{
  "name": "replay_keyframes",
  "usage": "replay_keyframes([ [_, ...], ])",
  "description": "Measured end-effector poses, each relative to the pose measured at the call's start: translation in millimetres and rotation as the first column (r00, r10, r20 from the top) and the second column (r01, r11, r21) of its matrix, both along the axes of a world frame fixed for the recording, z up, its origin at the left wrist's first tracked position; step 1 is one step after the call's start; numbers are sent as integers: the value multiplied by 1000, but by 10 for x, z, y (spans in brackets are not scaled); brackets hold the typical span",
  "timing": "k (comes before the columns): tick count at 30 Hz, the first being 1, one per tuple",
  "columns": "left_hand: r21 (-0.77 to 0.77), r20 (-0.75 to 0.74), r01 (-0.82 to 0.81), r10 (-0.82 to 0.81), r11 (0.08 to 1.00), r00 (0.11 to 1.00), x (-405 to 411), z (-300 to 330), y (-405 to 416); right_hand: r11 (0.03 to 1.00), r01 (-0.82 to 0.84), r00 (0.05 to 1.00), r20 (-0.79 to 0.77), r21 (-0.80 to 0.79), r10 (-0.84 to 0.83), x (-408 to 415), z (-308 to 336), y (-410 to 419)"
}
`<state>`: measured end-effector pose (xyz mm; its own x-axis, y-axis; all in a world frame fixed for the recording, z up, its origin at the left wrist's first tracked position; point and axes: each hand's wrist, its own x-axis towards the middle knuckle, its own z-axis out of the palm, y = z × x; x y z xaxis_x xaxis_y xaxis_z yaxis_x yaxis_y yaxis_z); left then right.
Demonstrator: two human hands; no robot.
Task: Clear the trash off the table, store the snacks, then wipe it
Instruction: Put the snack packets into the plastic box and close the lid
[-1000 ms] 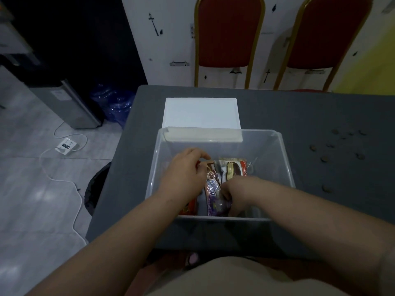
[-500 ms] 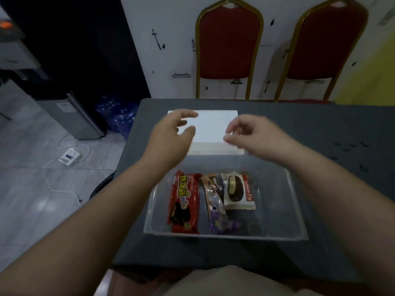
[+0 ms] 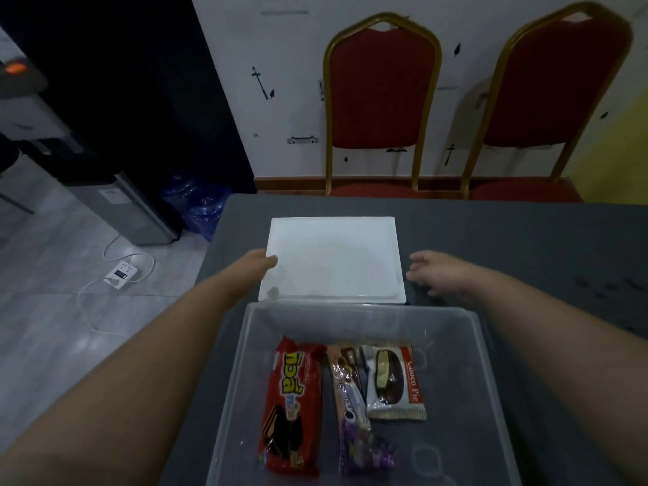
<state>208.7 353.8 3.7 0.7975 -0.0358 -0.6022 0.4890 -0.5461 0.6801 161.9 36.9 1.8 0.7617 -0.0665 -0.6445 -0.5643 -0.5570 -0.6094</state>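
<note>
A clear plastic box (image 3: pixel 470 352) stands on the dark grey table (image 3: pixel 508 240) in front of me. Inside lie a red wafer pack (image 3: pixel 292 405), a purple biscuit pack (image 3: pixel 352 412) and a white Choco Pie pack (image 3: pixel 394 380). Just behind the box lies its flat white lid (image 3: pixel 333 257). My left hand (image 3: pixel 259 266) touches the lid's left edge, thumb on top near the corner. My right hand (image 3: pixel 438 271) hovers just off the lid's right edge, fingers apart, holding nothing.
Dark crumbs (image 3: pixel 606 285) lie scattered on the table at the right. Two red chairs with gold frames (image 3: pixel 378 100) stand behind the table against the white wall. On the floor at the left are a power strip with its cable (image 3: pixel 121 273), water bottles (image 3: pixel 200 208) and a grey appliance (image 3: pixel 122 208).
Both hands left the snacks in the box, rose over it and reached out to the two sides of the white lid. The camera tilted up.
</note>
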Motion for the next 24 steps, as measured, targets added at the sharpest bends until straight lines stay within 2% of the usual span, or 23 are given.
replay_keyframes([
  [4,13,-42,-86,87,996,995,40,-198,-42,995,81,996,-26,58,-80,49,-249,32],
  [9,-89,-160,-308,292,947,943,181,-452,56,947,217,973,-131,237,-190,91,-317,98],
  [11,-123,-219,-335,304,934,927,141,-371,19,915,301,952,-135,269,-274,100,-287,101],
  [14,-92,-229,-265,238,960,944,111,-369,-9,861,392,920,-136,324,-367,89,-249,96],
  [18,30,-109,-52,55,998,993,74,-333,54,817,435,900,-143,378,-413,16,-152,83],
  [21,1,-11,-19,19,1000,1000,26,-239,74,786,445,893,-145,430,-427,-58,-33,91],
  [24,-67,35,-45,48,997,998,14,-100,89,763,429,898,-133,483,-420,-147,127,104],
])
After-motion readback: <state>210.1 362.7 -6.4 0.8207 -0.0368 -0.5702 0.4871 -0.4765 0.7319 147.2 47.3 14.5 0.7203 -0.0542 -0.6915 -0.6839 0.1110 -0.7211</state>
